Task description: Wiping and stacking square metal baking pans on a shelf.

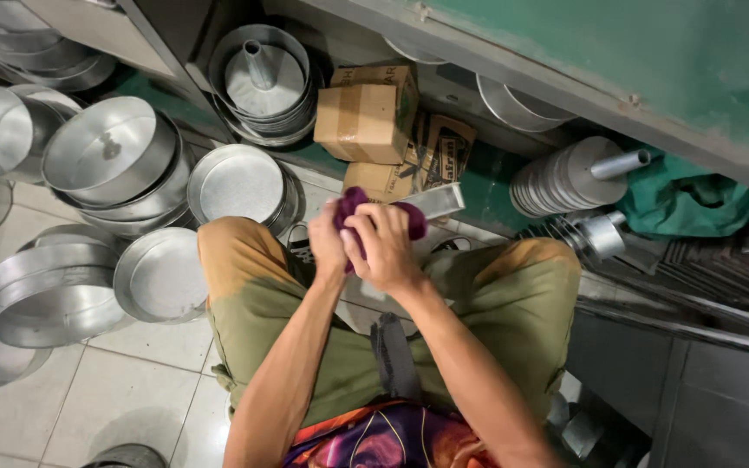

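Aluminium round pans point(110, 160) lie stacked on the tiled floor, left of the purple cloth point(353, 208). Just below the cloth, the left hand point(327, 247) and the right hand point(387, 247) are both closed around it, above the knees. Its right end presses a rectangular metal tin point(433, 201). I judge the cloth soft and light; the tin stiff, perhaps slippery, best held by its long edges.
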